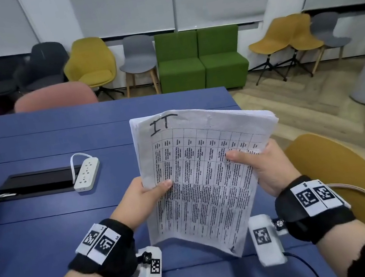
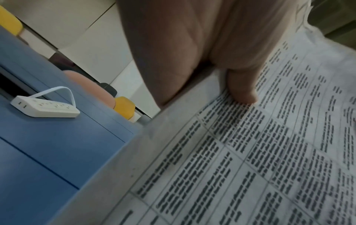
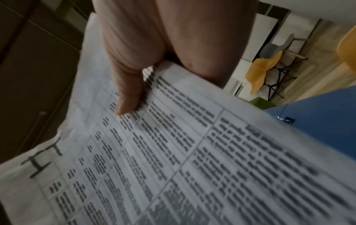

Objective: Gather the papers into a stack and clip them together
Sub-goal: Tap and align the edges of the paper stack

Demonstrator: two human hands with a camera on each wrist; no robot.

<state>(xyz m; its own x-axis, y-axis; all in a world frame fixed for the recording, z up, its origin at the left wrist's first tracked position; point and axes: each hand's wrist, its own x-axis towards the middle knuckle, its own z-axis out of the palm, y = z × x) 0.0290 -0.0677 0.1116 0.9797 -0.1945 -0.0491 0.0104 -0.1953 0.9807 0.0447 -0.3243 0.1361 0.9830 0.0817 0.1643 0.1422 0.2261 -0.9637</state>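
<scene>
A stack of white papers (image 1: pixel 206 170), printed with a table and marked "IT" in black on the top sheet, is held tilted above the blue table (image 1: pixel 47 235). My left hand (image 1: pixel 156 189) grips its left edge, thumb (image 2: pixel 242 91) on the top sheet and fingers underneath. My right hand (image 1: pixel 251 160) grips the right edge the same way, with its thumb (image 3: pixel 127 100) pressed on the papers (image 3: pixel 192 152). The sheet edges at the far right corner are slightly fanned. A small dark clip-like object (image 3: pixel 287 119) lies on the table beyond the papers, hidden in the head view.
A white power strip (image 1: pixel 86 172) lies left of the papers beside a black cable hatch (image 1: pixel 35 182). A pink chair (image 1: pixel 54 97) stands at the table's far edge and a yellow chair (image 1: pixel 343 171) at my right. More chairs and green seats line the wall.
</scene>
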